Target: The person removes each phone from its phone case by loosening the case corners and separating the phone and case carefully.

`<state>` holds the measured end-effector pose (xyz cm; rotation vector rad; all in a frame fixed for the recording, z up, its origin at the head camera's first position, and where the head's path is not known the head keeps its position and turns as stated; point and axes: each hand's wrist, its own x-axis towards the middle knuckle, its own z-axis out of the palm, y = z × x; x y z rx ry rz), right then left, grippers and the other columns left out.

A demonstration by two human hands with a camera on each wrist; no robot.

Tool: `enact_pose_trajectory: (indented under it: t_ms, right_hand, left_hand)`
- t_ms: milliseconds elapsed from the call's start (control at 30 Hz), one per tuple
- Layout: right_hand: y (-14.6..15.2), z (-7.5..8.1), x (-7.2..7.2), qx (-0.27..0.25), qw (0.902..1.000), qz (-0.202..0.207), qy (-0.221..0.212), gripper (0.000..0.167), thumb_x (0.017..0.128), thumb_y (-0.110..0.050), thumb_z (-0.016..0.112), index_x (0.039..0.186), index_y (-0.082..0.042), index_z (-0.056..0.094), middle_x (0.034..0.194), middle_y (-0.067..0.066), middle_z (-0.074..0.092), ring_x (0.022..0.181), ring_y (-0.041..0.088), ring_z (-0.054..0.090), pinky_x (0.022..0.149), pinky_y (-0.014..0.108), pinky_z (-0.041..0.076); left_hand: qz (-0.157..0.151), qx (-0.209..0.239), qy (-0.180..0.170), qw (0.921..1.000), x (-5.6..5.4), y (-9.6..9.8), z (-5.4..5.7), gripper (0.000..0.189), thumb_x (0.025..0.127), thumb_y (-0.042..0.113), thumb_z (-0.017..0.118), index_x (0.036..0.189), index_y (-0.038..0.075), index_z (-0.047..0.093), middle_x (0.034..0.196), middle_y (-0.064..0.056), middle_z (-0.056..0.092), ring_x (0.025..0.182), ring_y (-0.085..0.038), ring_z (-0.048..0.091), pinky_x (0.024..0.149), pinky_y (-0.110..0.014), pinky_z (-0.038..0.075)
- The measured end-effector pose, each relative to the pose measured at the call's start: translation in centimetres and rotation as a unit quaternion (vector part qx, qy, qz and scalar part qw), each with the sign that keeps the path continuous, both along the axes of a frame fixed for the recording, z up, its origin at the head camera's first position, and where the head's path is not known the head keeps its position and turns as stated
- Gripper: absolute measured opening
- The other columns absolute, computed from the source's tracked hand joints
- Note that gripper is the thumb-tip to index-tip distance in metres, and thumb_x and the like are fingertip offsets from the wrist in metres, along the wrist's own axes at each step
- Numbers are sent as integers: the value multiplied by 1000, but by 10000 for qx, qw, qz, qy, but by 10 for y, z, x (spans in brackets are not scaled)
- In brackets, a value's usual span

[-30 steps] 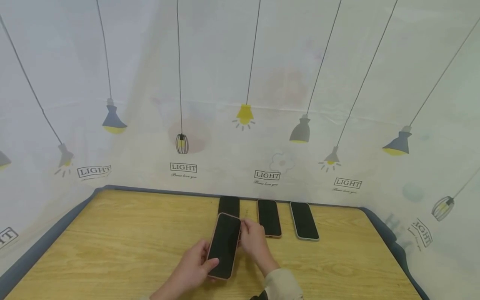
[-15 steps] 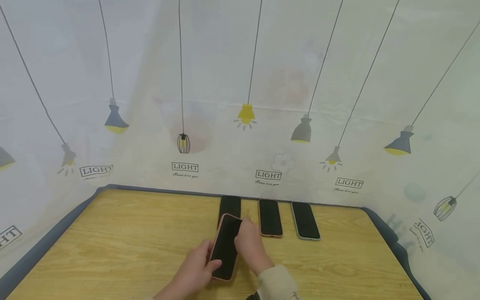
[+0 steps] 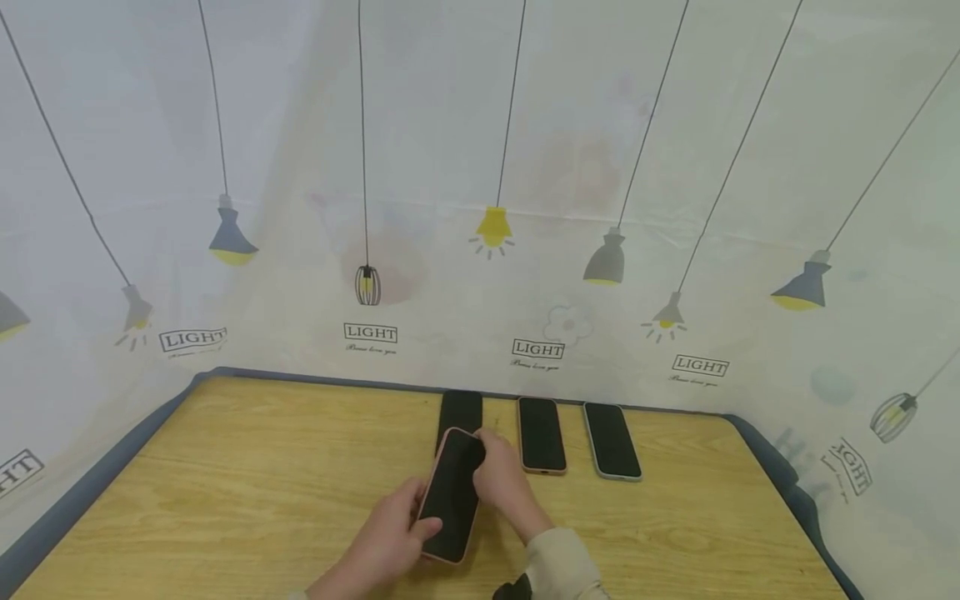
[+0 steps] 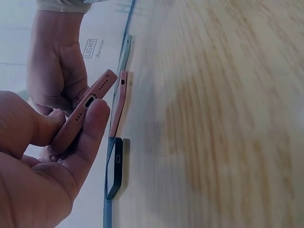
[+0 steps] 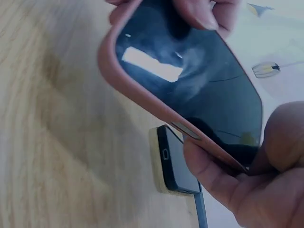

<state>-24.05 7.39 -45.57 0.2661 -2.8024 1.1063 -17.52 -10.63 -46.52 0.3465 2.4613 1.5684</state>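
Observation:
A smartphone in a pink case is held up above the table, its dark screen facing up and its far end leaning right. The left hand grips its near end, thumb over the screen's lower edge and fingers beneath, as the left wrist view shows around the charging port. At the upper right corner the right hand pinches the case's edge, thumb on the front side and a finger behind, near the side button. Just beyond lies a black phone, partly covered by the held one.
Right of the black phone, a second pink-edged phone and a white-edged phone lie in a row at the back edge of the wooden table. A backdrop sheet printed with lamps rises behind.
The right hand has shifted from beside the phone's right edge onto its upper right corner. The phone has tilted slightly to the right; the left hand keeps its hold.

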Motion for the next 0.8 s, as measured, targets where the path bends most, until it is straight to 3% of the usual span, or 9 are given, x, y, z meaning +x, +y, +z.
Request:
enact_pose_trajectory:
  t_ms: [267, 467, 667, 800]
  right_hand:
    - [6, 3, 0, -485, 9978, 222, -388, 46, 80, 20, 44, 116, 1, 66, 107, 20, 69, 89, 29, 62, 78, 43, 56]
    - [9, 4, 0, -1030, 9903, 377, -857, 49, 85, 21, 36, 119, 2, 66, 117, 22, 67, 102, 32, 62, 84, 45, 56]
    - [11, 4, 0, -1327, 9836, 451, -1133, 47, 89, 20, 34, 120, 3, 65, 121, 21, 66, 109, 34, 61, 94, 51, 54]
    - [12, 5, -1, -1865, 9711, 509, -1397, 40, 94, 16, 39, 120, 3, 65, 118, 20, 66, 101, 29, 63, 83, 44, 58]
  left_hand:
    - [-11, 599, -321, 9977, 1, -5, -1, 19, 98, -1, 65, 114, -5, 55, 92, -10, 64, 81, -21, 70, 59, -35, 61]
    - [-93, 927, -474, 9945, 2, -8, -1, 18, 98, -3, 64, 113, -6, 54, 92, -11, 66, 79, -23, 70, 58, -39, 62]
    - [-133, 985, -622, 9931, 0, -11, 1, 17, 98, -4, 64, 113, -6, 54, 94, -11, 68, 79, -23, 72, 58, -41, 62]
    - [-154, 1007, -556, 9932, 0, -13, 0, 18, 98, -5, 63, 113, -7, 54, 93, -11, 67, 80, -24, 72, 58, -41, 62]
